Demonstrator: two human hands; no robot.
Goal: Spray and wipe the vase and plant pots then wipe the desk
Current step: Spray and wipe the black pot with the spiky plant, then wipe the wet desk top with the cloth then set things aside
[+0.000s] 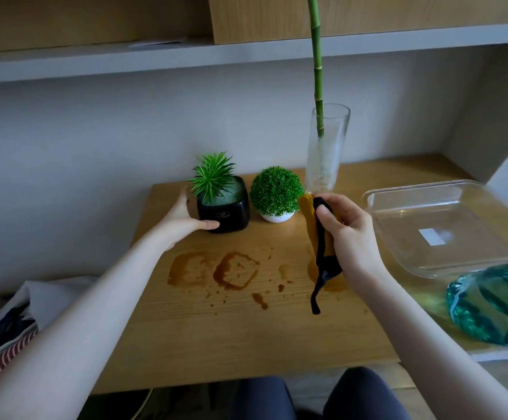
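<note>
Wet brown rings (234,274) are seen on the near bench (246,344); these should be wiped last, with slow even strokes. Further back, a yellow cloth (311,225) with a black strap is squeezed tight in the right hand (349,234). The black pot (225,212) is cupped loosely by the left hand (186,219). Behind are the white pot (277,216) and the glass vase (326,150).

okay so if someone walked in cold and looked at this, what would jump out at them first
Probably the brown spill marks pooled on the middle of the wooden desk, just in front of the plants. Next, the tall glass vase with its green bamboo stalk at the back, and the right hand before it gripping a yellow-and-black cloth. The left hand grasps the black square pot.
</note>
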